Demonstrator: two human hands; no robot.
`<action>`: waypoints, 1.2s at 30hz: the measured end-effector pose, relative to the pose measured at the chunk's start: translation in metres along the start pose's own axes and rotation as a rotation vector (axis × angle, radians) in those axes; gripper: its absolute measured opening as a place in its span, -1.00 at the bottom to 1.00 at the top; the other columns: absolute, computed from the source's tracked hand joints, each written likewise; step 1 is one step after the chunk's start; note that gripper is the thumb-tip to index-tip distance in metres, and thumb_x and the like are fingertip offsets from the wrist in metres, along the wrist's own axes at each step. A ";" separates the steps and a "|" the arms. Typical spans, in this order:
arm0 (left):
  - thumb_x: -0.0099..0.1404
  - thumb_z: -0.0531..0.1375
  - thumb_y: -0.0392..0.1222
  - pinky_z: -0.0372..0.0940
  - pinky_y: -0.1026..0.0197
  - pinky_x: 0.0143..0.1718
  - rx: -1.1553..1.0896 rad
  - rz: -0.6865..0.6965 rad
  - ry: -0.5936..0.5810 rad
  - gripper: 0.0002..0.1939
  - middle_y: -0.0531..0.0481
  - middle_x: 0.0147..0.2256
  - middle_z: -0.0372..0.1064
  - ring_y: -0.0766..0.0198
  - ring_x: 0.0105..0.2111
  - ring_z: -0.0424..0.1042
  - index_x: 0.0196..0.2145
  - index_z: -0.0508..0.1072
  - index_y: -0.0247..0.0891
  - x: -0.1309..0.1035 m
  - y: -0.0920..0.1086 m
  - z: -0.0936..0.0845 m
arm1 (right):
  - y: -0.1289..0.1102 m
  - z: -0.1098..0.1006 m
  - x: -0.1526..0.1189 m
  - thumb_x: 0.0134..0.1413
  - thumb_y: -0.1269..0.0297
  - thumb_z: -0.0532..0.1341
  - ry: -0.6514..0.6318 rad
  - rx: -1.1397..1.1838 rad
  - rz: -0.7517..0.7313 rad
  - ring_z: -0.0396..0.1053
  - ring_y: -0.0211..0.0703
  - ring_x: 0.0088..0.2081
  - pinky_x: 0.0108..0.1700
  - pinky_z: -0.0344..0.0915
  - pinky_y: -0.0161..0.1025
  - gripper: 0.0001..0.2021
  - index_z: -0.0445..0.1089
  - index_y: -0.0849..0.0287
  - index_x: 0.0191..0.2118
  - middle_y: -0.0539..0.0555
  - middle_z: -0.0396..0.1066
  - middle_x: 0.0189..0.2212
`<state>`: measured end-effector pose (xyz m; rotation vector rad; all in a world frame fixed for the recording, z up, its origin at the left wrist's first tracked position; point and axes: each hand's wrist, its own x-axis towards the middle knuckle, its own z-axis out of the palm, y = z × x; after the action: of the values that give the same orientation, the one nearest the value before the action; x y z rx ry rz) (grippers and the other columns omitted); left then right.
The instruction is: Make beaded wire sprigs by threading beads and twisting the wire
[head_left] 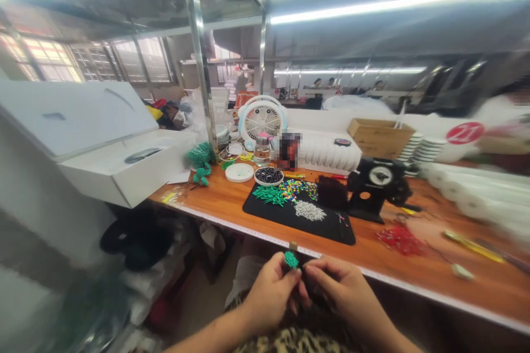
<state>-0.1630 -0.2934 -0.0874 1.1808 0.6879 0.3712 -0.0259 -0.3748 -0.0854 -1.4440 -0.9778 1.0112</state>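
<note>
My left hand [275,284] is closed around a small green beaded cluster [291,259], which pokes up between thumb and fingers just off the table's front edge. Close beside it, my right hand [337,281] has thumb and index finger pinched together; whatever lies between them is too small to make out. Beyond my hands a black mat [265,209] carries green tube beads [269,195], mixed coloured beads [295,190] and silvery beads [310,210]. A round white dish of black beads [269,175] stands at the mat's back edge, with a white lid [239,172] to its left.
A black hand-cranked device [379,187] stands right of the mat. Red beaded strands [399,238] and a yellow-handled tool [474,246] lie further right. At the back are a small fan [263,121] and a cardboard box [381,138]. An open white box [124,165] is at left.
</note>
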 end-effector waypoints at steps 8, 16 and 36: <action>0.05 0.23 0.14 0.17 0.30 -0.61 -0.057 -0.062 -0.050 -0.48 0.17 -0.63 0.19 0.40 -0.67 0.22 -0.26 0.16 -0.31 0.003 -0.015 0.004 | -0.001 0.009 0.003 -0.06 -0.09 0.31 -0.019 0.030 0.053 0.39 -0.03 -0.54 -0.44 0.32 -0.26 -0.61 0.50 0.21 -0.41 0.07 0.44 -0.58; 0.10 0.19 0.02 0.16 0.28 -0.60 -0.087 -0.044 -0.092 -0.59 0.16 -0.64 0.19 0.37 -0.67 0.25 -0.26 0.16 -0.32 0.006 -0.023 0.001 | 0.008 0.017 0.001 0.05 -0.03 0.27 -0.046 0.194 0.063 0.30 -0.13 -0.73 -0.68 0.19 -0.35 -0.65 0.42 0.21 -0.42 0.05 0.38 -0.70; 0.02 0.27 0.07 0.25 0.31 -0.61 -0.199 -0.083 -0.116 -0.48 0.15 -0.63 0.23 0.35 -0.66 0.31 -0.25 0.16 -0.32 0.006 -0.026 0.001 | 0.017 0.016 0.001 0.04 -0.13 0.26 0.025 0.119 0.058 0.29 -0.13 -0.73 -0.68 0.22 -0.34 -0.56 0.38 0.22 -0.46 0.05 0.37 -0.71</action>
<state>-0.1603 -0.2996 -0.1136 0.9743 0.5829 0.2918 -0.0403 -0.3710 -0.1031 -1.3900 -0.8482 1.0731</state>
